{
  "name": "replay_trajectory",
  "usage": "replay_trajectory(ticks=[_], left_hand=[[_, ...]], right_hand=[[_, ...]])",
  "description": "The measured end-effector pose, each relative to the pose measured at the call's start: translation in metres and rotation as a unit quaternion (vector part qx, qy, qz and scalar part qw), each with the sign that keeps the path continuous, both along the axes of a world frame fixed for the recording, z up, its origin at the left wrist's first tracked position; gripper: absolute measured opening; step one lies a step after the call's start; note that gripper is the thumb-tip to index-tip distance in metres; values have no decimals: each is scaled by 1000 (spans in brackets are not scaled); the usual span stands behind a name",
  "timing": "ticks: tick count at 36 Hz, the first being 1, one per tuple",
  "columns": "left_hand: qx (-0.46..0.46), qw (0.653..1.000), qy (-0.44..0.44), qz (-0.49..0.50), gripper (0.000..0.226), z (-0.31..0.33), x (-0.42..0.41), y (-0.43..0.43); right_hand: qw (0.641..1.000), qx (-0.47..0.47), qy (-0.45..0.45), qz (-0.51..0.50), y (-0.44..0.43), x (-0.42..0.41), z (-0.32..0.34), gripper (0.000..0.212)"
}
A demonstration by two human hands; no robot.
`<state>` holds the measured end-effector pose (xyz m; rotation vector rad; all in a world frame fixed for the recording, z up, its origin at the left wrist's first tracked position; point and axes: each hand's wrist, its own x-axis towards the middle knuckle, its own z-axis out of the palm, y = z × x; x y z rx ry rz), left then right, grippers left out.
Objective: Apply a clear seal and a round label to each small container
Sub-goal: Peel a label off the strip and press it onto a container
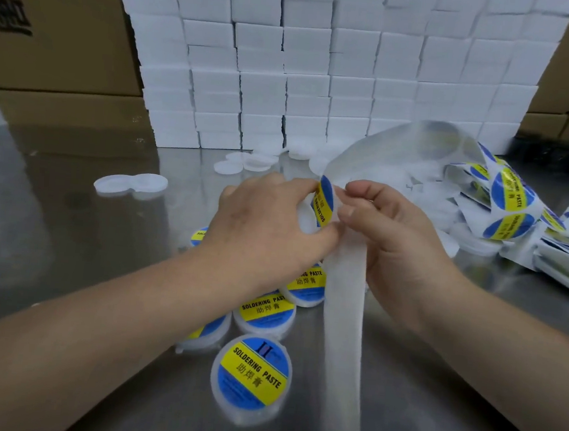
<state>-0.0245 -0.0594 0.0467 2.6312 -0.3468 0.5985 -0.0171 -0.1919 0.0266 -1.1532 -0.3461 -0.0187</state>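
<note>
Nearest the lens, the left forearm (58, 350) reached in over the steel table (68, 231). Well off to the left of the grip, two clear discs (131, 184) lay overlapping on the metal. Below the grip and toward the camera sat a cluster of labelled containers (251, 377), face up, their blue-and-yellow tops reading SOLDERING PASTE; the farthest of them were partly hidden under the left wrist. The left hand (268, 227) had its fingertips closed in a pinch on a round label (324, 201), which stood nearly edge-on between the two hands. Something white and rounded showed just under those fingers, but whether it was a container could not be told. The right hand (388, 231), touching the left, was curled round a translucent backing strip (344, 306); one end hung down toward the camera, the other arched up and over to the right. There, it ran into a loose heap of label sheets (511, 197). Beyond the grip rose a wall of white boxes (288, 78), flanked by brown cartons (52, 23).
</note>
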Motion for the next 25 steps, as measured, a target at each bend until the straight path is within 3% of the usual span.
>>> replay_trajectory(ticks=[11, 25], left_hand=[[-9, 1000, 1, -1, 59, -1, 0, 2], [-48, 999, 20, -16, 45, -1, 7, 6]], right_hand=[[999, -26, -43, -16, 1, -1, -1, 35], [992, -71, -80, -68, -1, -1, -2, 26]])
